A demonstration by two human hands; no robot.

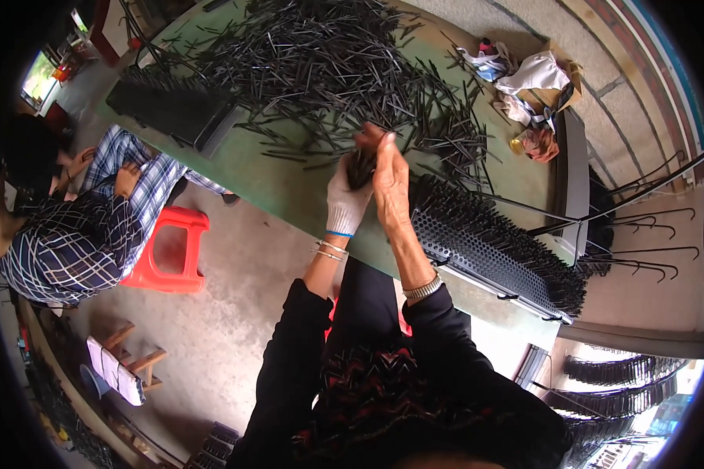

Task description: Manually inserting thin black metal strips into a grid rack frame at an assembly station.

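Note:
My two hands meet above the near edge of a green table [246, 187], just this side of a heap of thin black strips [305, 59]. A white glove with a blue cuff covers part of my left hand [346, 191]; its fingers curl by a dark thing [360, 168], too blurred to name, between the hands. My bare right hand [391, 184] is held upright alongside, fingers mostly straight, its palm turned toward the left. Close to its right stands a perforated black rack [485, 250], filled with rows of upright black pieces.
Another black rack [176, 113] sits at the table's left end. Bags and a cardboard box [563, 86] lie at the far right, beside hooked metal rods [649, 223]. A person in checked clothes [78, 242] sits left, near a red stool [176, 250].

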